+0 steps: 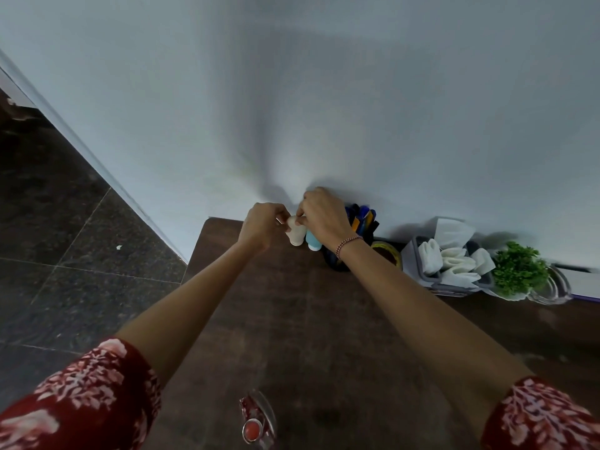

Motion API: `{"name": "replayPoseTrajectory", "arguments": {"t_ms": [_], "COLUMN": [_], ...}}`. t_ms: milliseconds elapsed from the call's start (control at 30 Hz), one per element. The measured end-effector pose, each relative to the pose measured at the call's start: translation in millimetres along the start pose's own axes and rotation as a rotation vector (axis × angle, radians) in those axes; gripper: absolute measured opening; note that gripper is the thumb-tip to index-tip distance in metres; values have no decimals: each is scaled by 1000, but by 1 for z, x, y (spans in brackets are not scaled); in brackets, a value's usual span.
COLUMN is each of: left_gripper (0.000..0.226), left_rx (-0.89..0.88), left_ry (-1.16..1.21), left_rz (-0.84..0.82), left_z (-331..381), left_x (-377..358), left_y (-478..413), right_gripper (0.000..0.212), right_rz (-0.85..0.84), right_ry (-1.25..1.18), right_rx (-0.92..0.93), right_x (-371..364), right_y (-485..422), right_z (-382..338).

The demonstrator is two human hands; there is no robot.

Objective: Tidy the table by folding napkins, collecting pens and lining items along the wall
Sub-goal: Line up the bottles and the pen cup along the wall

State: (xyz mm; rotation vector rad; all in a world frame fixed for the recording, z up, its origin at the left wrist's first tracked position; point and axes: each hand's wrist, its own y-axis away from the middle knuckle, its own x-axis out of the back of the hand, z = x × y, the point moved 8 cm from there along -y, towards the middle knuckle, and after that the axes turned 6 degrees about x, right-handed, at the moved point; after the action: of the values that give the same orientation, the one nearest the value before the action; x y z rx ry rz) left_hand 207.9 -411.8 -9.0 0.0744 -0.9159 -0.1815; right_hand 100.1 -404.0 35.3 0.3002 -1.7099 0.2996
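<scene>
Both my hands reach to the far left corner of the dark wooden table [292, 319], by the wall. My left hand [261, 225] grips the top of a small cream bottle [296, 234]. My right hand [324, 216] pinches at the top of the same bottle and covers part of a light blue bottle [313, 241] standing right beside it. A dark pen holder [357, 235] with blue and yellow pens stands just right of the bottles, partly behind my right wrist. Further right a grey tray [431, 280] holds folded white napkins [454, 258].
A yellow-rimmed round item [388, 251] sits between pen holder and tray. A green plant [519, 269] and a glass dish [556, 287] stand at the right along the wall. A small glass with a red item [255, 423] is near the table's front edge. Dark tiled floor lies left.
</scene>
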Motion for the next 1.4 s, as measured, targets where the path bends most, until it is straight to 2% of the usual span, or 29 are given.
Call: {"name": "replayPoseTrajectory", "arguments": {"t_ms": [133,300,467,633,833,1067,1267,1400], "left_gripper": [13,16,35,46,49,44,46,47], "left_rx": [22,45,15,2,13,-62,-106,-116], "left_ry": [-20,-10,-64,-84,-52,-46,-76,-119], "left_rz": [10,1,17,64,118,115,29,-71], "left_z": [-2,-1,3,4,3,5,-13,-30], "left_x": [-2,-4,0,13,41,63,57,37], "left_y": [-2,-2,2,10,46,123,185,222], "right_gripper": [27,24,26,27,33,27,24,23], "right_rz": [4,-5,-21,38,166,290,335,271], "right_ry": [8,47,134,182,67,-56,-176,-302], "right_rx": [-40,-5,28,22,-47,-96,-151,-199], "right_x": [-3,-5,2,19,56,75,58,30], "right_y": [0,2,4,8,46,119,179,217], "right_z": [5,3,0,1,-10,-52,-82,-96]}}
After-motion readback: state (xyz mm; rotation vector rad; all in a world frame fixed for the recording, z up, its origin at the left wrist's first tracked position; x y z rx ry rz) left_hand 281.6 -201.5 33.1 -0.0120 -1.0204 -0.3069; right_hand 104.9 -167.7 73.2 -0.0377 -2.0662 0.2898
